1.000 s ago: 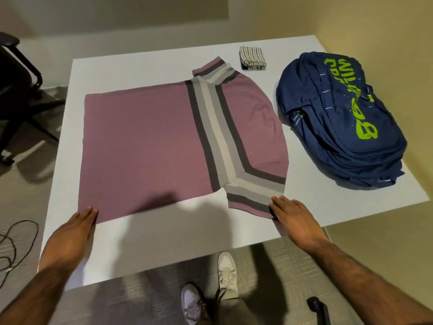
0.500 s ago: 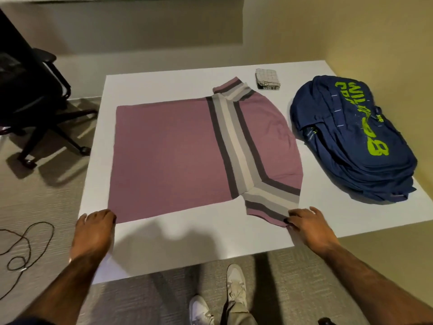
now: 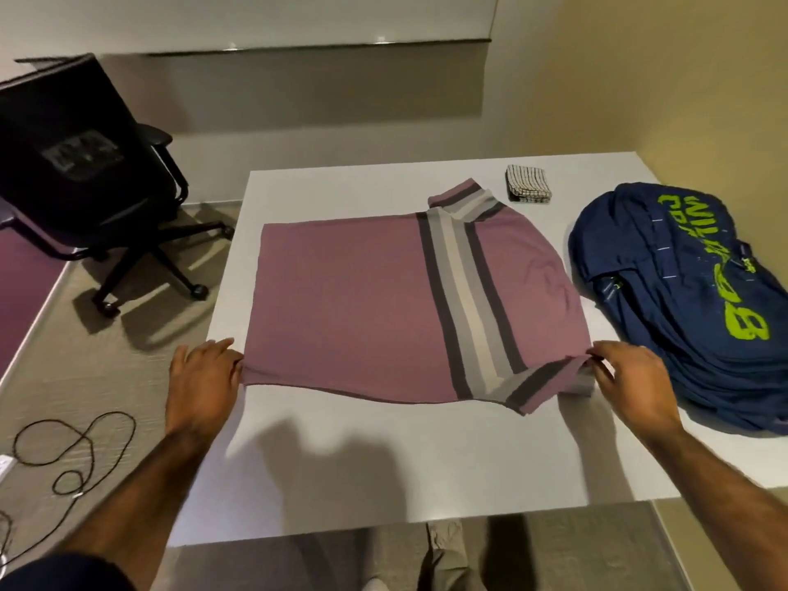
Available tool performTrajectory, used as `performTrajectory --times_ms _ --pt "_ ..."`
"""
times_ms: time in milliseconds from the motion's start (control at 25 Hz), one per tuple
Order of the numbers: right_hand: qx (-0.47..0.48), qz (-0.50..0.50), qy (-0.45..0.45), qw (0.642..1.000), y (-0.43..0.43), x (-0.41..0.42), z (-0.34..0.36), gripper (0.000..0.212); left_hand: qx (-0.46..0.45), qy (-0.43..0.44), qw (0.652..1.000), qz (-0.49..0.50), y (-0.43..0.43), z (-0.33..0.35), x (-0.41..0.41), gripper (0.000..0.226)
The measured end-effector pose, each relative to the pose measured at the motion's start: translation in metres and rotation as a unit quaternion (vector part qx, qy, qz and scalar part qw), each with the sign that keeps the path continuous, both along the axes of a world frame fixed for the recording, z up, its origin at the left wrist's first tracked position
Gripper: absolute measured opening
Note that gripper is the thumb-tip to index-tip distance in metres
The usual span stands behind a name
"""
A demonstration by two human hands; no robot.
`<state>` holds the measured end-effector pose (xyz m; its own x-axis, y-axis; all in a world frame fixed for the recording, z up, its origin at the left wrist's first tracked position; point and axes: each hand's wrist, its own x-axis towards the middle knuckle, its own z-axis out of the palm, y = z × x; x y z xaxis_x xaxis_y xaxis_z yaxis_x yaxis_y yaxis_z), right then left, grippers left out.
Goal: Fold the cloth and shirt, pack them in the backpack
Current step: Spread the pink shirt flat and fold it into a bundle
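A mauve shirt with grey and cream stripes lies spread on the white table, its near edge lifted and folding away from me. My left hand pinches the shirt's near left corner. My right hand pinches the near right edge by the sleeve. A folded checked cloth sits at the table's far side. A navy backpack with green lettering lies on the right of the table, close to my right hand.
A black office chair stands on the floor to the left. A black cable loops on the floor near the table's left side. A yellow wall runs along the right.
Both hands went from resting flat at the shirt's near corners to gripping them. The near edge of the shirt has lifted and moved away from me. My view has tilted up and back.
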<state>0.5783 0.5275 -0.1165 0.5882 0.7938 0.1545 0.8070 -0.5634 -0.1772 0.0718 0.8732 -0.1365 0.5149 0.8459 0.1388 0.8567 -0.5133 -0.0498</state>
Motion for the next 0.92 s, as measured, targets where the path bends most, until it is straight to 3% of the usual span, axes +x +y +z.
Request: performTrajectory --times_ms 200,640,920 --pt "0.07 0.014 -0.021 0.997 0.077 0.055 0.018 0.006 0.022 -0.021 0.997 0.071 0.045 0.021 0.059 0.009" --pt "0.031 0.017 0.003 0.999 0.23 0.128 0.006 0.02 0.047 0.034 0.988 0.143 0.146 -0.008 0.123 0.007" --pt "0.005 0.062 -0.023 0.998 0.289 0.152 -0.022 0.007 0.014 0.061 0.985 0.162 0.173 -0.046 0.13 0.009"
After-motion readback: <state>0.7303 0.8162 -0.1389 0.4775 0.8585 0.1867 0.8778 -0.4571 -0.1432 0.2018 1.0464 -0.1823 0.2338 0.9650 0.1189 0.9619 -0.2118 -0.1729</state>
